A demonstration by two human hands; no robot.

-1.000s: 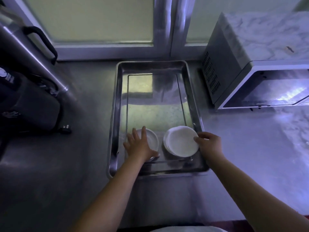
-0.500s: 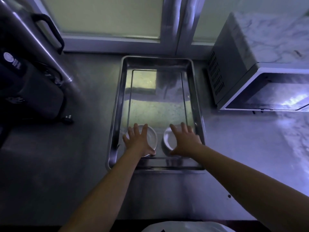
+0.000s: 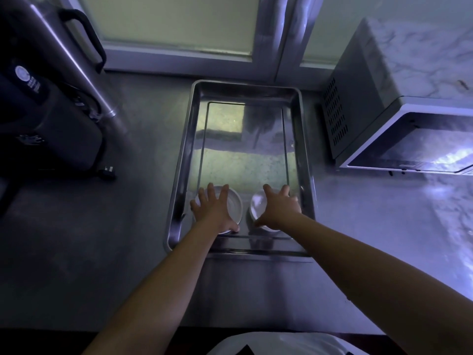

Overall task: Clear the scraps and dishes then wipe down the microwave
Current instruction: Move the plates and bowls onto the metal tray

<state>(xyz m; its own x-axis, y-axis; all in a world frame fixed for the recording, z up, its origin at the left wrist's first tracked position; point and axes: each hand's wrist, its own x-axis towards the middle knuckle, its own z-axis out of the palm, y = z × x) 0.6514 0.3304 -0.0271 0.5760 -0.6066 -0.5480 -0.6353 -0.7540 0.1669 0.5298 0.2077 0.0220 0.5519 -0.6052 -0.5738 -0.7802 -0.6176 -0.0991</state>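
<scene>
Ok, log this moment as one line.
left hand: flat on left dish | right hand: flat on right dish | both dishes in tray, near end

A second ago the right hand [image 3: 277, 208] was pinching the right edge of the white dish [image 3: 257, 204], whose whole face showed. Since then it has come across and lies on top of the dish, fingers spread toward the far side. Only the dish's left part shows, low in the near right corner of the tray [image 3: 179, 175].
</scene>
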